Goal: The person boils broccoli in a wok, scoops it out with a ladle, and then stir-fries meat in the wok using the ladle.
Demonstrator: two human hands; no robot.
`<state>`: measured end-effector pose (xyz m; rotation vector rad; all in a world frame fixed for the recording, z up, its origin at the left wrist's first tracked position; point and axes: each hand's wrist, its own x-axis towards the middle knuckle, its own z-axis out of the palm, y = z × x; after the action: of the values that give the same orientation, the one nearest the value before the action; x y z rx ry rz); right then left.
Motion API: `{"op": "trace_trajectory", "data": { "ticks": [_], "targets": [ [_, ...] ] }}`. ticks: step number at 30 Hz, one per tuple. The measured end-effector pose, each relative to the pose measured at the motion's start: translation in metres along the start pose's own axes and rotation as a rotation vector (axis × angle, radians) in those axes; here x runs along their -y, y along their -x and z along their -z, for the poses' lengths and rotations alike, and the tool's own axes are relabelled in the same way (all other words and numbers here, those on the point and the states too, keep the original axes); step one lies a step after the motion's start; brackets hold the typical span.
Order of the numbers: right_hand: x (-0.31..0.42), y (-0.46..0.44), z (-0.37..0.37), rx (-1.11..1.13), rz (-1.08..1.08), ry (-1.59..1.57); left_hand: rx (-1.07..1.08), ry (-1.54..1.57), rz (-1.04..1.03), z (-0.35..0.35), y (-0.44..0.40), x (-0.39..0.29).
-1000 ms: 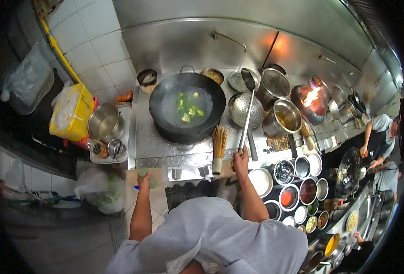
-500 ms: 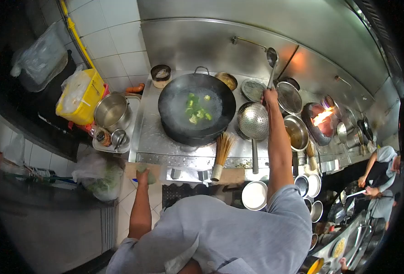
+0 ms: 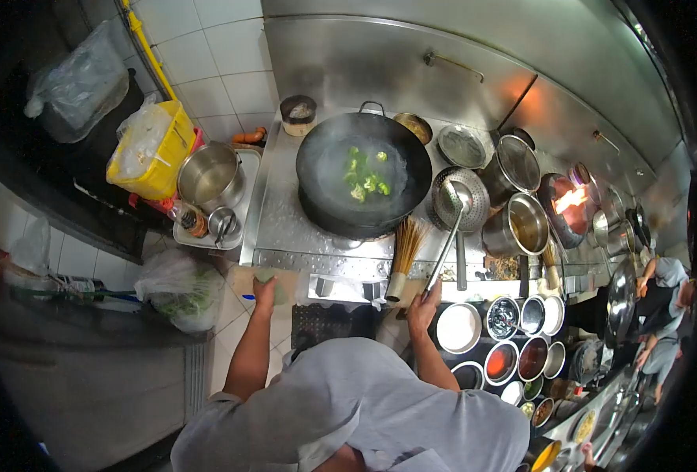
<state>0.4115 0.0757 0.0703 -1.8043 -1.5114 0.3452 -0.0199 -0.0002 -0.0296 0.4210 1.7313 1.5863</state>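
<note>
One steel ladle (image 3: 447,245) over a strainer (image 3: 443,202), beside a steaming black wok (image 3: 314,169)

With the wok's centre as our dial, we see a broad, dark bowl with a looped metal handle at twelve. Green broccoli pieces (image 3: 370,184), knobbly and irregular, lie in cloudy liquid at its middle; steam softens their edges, and we cannot make out the wok's bottom.

Between five and six o'clock, our right hand (image 3: 424,307) is closed around the end of the ladle's long, thin, shiny handle. The ladle's rounded bowl covers part of the perforated strainer, between three and four o'clock; we cannot tell whether the two touch. At seven, our left hand (image 3: 264,291) has its fingers curled on what looks like a limp, greenish cloth (image 3: 279,295), partly hidden by the hand.

A brush (image 3: 406,250) of stiff, straw-coloured bristles stands out at five, on wet, droplet-speckled steel counter (image 3: 272,228). At nine sit a smooth steel pot (image 3: 209,175) and a yellow plastic basket (image 3: 159,165) stuffed with crumpled, clear film. Toward half past four, round pans crowd together, one filled with something white (image 3: 458,327). Past them, a co-worker (image 3: 667,275) is small, blurred and partly lost near the lens's dark rim.
</note>
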Motion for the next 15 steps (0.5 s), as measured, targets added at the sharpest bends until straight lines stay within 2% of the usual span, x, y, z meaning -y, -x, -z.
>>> {"op": "trace_trajectory", "data": {
  "ticks": [1, 2, 4, 5, 7, 8, 10, 11, 12, 14, 15],
  "targets": [
    [0.010, 0.006, 0.008, 0.130, -0.196, -0.045, 0.004, 0.000, 0.002, 0.001, -0.001, 0.001],
    [0.014, 0.007, 0.011, 0.126, -0.197, -0.042, 0.003, -0.007, 0.025, 0.001, -0.002, 0.001],
    [0.019, 0.008, 0.014, 0.428, -0.525, 0.082, 0.006, -0.015, 0.046, 0.001, -0.008, 0.005],
    [0.003, 0.017, 0.002, 0.425, -0.531, 0.081, -0.004, -0.023, 0.023, 0.002, -0.010, 0.008],
    [-0.061, 0.038, -0.045, 0.177, -0.303, -0.074, -0.012, -0.029, 0.006, 0.005, -0.016, 0.024],
    [-0.072, 0.043, -0.053, 0.175, -0.305, -0.072, 0.021, -0.009, 0.030, 0.008, -0.025, 0.035],
    [-0.079, 0.054, -0.059, 0.150, -0.151, -0.014, 0.057, 0.009, 0.054, 0.013, -0.021, 0.030],
    [-0.077, 0.060, -0.060, 0.056, -0.106, -0.052, 0.065, 0.004, 0.058, 0.009, -0.015, 0.020],
    [-0.078, 0.063, -0.060, 0.054, -0.108, -0.050, 0.073, -0.003, 0.062, 0.006, -0.010, 0.010],
    [-0.081, 0.071, -0.060, 0.123, -0.462, -0.407, 0.062, -0.003, 0.060, 0.004, -0.007, 0.003],
    [-0.087, 0.077, -0.058, 0.120, -0.466, -0.405, 0.049, -0.002, 0.061, 0.004, -0.005, 0.003]
  ]
}}
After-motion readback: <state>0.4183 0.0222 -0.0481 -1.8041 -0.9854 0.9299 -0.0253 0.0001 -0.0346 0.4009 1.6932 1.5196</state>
